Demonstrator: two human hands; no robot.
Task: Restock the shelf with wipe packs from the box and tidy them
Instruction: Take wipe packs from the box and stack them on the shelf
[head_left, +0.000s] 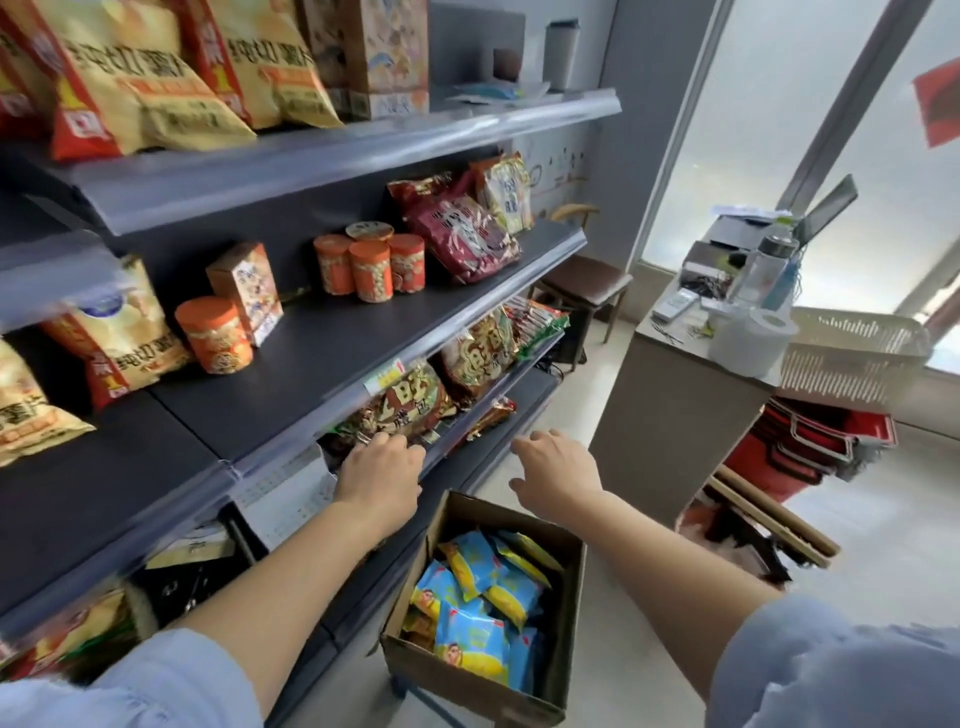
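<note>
Pale blue sleeves (156, 691) frame the bottom of the head view, and both bare forearms reach out from them towards the racking. Just beyond, on the floor against the foot of the unit, stands the open cardboard box (457, 680). The blue and yellow wipe packs (475, 597) lie jumbled inside it, and neither hand holds one. The left hand (382, 467) is at the front rail of the lower shelf (447, 441), its fingers bent over the edge and touching the bottom of the brown snack bags (410, 400) that stand there. Whether they pinch a bag or only push against it I cannot tell, as the fingertips are partly hidden. The right hand (553, 467) hangs above the far rim of the box, just beside the same rail, touching nothing, palm down, fingers slightly spread and loosely curved. The step in hand looks to be making room on that shelf before any packs come up from the box. To do it well, the left hand should slide the bags back and sideways as a group, upright and faces forward, rather than tug one corner, which could topple the row. The free right hand is well placed to drop straight into the box and take a pack by its flat body.
</note>
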